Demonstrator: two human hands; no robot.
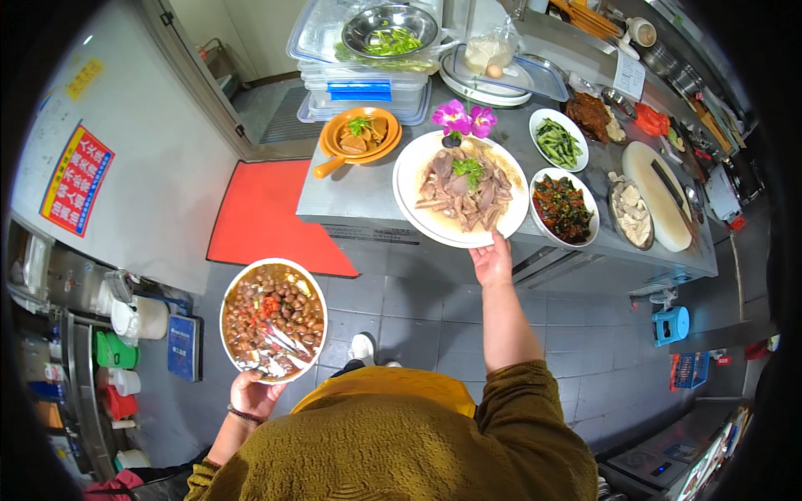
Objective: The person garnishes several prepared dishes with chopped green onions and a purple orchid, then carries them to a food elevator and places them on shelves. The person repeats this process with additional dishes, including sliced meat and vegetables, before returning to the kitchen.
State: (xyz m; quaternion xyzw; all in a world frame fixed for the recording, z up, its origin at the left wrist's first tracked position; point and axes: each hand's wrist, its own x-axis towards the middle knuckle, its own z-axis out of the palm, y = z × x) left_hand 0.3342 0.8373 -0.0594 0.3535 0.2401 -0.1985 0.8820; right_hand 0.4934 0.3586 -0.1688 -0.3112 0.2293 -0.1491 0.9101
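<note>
Over the floor, my left hand (254,397) grips the near rim of a round white bowl (223,313). It holds brown beans or peanuts (250,307) in sauce with red chilli pieces, and shiny spoons (285,341) lie in it. My right hand (492,260) grips the near rim of a large white plate (407,206) at the counter's front edge. Whether the plate rests fully on the counter is hard to tell. Sliced meat (463,188) with green herbs covers its middle, and purple orchids (463,118) decorate its far rim.
On the steel counter (357,200) stand an orange handled dish (358,136), a bowl of greens (559,141), a bowl of dark vegetables (564,208), a dish of pale pieces (630,210) and a cutting board (645,175) with a cleaver. Plastic containers (363,94) are stacked behind. A red mat (263,213) covers some floor.
</note>
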